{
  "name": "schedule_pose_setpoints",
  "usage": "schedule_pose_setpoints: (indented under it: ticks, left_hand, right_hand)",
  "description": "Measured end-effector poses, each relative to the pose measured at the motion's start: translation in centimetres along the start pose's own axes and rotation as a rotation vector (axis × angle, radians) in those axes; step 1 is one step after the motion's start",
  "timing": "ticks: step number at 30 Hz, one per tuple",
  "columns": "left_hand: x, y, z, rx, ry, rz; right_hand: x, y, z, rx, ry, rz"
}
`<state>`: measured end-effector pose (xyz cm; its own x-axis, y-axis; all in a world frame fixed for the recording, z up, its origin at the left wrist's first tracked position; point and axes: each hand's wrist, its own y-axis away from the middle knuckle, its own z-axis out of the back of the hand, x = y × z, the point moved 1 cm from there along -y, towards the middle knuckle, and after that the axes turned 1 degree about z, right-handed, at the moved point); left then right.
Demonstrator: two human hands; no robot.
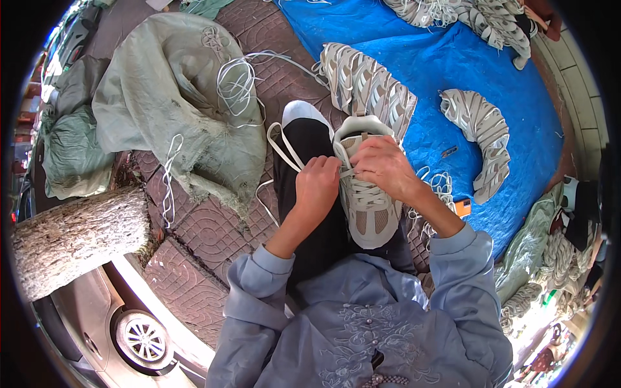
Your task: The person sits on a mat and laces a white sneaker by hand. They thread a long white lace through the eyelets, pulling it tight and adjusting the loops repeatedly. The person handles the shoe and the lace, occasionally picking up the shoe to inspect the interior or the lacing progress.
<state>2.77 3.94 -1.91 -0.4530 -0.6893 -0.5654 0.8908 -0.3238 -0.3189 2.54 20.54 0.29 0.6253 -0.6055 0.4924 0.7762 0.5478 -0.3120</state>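
Note:
A beige and white sneaker (375, 227) rests over my lap, its toe toward me and its collar pointing away. White lace crisscrosses its front. My left hand (317, 184) is closed at the shoe's left edge, pinching the shoelace (289, 150), which loops out above the knuckles. Over the upper eyelets and tongue, my right hand (383, 169) has its fingers bent together on the lacing; the lace end between them is mostly hidden.
Rows of similar shoe uppers (372, 84) and a curved stack (482, 139) lie on a blue tarp (414, 64). Loose laces (237, 87) trail over a grey-green sack (174, 97) at left. Beside the tarp's laces is an orange phone (462, 207). A tree trunk (84, 236) and car (90, 310) stand lower left.

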Motion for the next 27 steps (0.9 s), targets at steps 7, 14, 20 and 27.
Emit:
schedule_pose_setpoints:
  ticks: [7, 14, 20, 27]
  left_hand:
    - [-0.3, 1.0, -0.3, -0.097, 0.129, 0.038]
    - [-0.6, 1.6, -0.3, -0.042, -0.065, -0.132]
    - [-1.2, 1.9, -0.4, -0.055, -0.145, -0.230]
    - [-1.4, -0.4, 0.7, 0.330, -0.712, -0.395]
  right_hand:
    - [0.4, 0.2, -0.1, -0.060, -0.019, 0.008]
    - [1.6, 0.5, -0.2, -0.035, 0.011, 0.028]
    - [1.7, 0.7, 0.2, -0.070, -0.037, 0.041]
    - [1.4, 1.3, 2.7, -0.177, -0.812, -0.621]
